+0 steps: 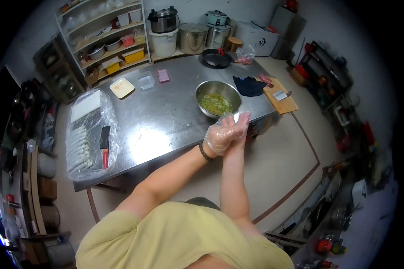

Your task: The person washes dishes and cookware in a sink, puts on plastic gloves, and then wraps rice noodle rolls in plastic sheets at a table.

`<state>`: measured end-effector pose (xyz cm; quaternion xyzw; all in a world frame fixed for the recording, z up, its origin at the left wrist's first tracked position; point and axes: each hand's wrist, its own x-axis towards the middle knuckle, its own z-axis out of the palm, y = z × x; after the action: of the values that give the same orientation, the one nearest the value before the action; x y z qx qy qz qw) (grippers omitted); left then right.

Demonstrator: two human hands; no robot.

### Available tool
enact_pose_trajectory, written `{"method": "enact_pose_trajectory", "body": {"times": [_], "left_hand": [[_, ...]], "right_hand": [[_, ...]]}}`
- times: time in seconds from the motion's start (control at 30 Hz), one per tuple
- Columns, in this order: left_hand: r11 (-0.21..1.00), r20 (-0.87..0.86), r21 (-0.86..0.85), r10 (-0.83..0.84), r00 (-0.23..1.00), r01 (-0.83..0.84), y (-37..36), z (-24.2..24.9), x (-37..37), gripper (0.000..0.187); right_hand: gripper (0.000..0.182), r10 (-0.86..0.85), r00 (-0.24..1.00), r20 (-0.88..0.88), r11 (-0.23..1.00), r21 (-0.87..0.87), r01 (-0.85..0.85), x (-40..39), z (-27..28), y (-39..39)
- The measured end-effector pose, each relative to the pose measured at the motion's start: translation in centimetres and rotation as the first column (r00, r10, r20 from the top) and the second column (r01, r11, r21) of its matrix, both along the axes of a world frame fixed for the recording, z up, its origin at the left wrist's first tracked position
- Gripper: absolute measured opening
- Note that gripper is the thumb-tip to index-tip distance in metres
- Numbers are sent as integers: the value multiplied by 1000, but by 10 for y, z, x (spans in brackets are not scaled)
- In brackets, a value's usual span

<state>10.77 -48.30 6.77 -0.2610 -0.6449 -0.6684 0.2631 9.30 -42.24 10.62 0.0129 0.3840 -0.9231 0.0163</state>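
My left hand (pixel 220 138), in a clear plastic glove and with a dark braided band at its wrist, is closed across the base of my right hand. Thin clear plastic also covers my right hand (pixel 242 120), whose fingers stretch upward; the left fingers grip the plastic glove there, partly hidden by the overlap. Just beyond both hands, a steel mixing bowl (pixel 234 92) stands on the metal table (pixel 175 112). Inside it is a yellow-green mixture (pixel 216 103) with chopped green bits.
At the table's left, a cleaver (pixel 105 139) with a red handle lies on plastic wrap (pixel 110 102) beside rows of pale rolls (pixel 78 148). A cream tray (pixel 122 88), pink box (pixel 163 75), dark cloth (pixel 248 86), black pan (pixel 216 58) and cutting board (pixel 286 106) lie farther back.
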Motion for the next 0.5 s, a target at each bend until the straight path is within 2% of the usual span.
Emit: {"method": "enact_pose_trajectory", "body": {"times": [0.03, 0.07, 0.1, 0.13, 0.17, 0.2, 0.23, 0.27, 0.3, 0.33, 0.37, 0.43, 0.47, 0.5], "left_hand": [[962, 276, 224, -217, 936, 157, 1, -4, 0, 14], [979, 22, 103, -181, 983, 178, 0, -4, 1, 15], [980, 22, 107, -174, 985, 171, -3, -12, -4, 15], [973, -139, -228, 6, 990, -38, -8, -13, -11, 25], [819, -342, -494, 124, 931, -291, -12, -15, -15, 35], [818, -343, -491, 137, 929, -302, -12, -18, -15, 35], [783, -384, -487, 206, 900, -387, -10, 16, 3, 29], [742, -425, -480, 271, 864, -468, -10, 36, 13, 24], [739, -425, -477, 281, 860, -477, -10, 28, 9, 24], [674, -448, -505, 330, 831, -539, -6, 10, -3, 28], [604, -471, -531, 373, 799, -594, -1, -14, -18, 34], [453, -520, -573, 443, 730, -683, 9, -56, -44, 45], [373, -545, -590, 471, 694, -716, 10, -54, -43, 51], [374, -543, -590, 472, 694, -716, 4, -55, -37, 51]], "right_hand": [[85, -3, 988, 154, 999, -52, 11, 3, 9, 1], [94, 99, 992, 73, 993, -69, -94, -4, -5, 8], [94, 106, 992, 74, 993, -65, -101, -11, -20, 11], [98, 137, 989, -52, 984, -109, -142, -12, -20, 8], [103, 163, 970, -180, 971, -148, -191, -14, -19, 5], [101, 149, 978, -146, 973, -155, -171, -12, -21, 2], [101, 162, 976, -145, 971, -151, -184, -3, -10, -5], [98, 126, 991, -51, 980, -150, -132, 4, 0, -11], [95, 86, 995, 40, 987, -142, -80, 7, 4, -15], [85, 125, 991, 44, 986, -113, -119, 3, -2, -14], [85, 131, 990, 45, 986, -109, -126, -2, -9, -12], [81, 299, 951, 78, 953, -85, -292, -11, -23, -6], [79, 304, 948, 94, 948, -129, -292, -14, -30, -4], [79, 305, 947, 96, 948, -128, -292, -18, -38, 1]]}}
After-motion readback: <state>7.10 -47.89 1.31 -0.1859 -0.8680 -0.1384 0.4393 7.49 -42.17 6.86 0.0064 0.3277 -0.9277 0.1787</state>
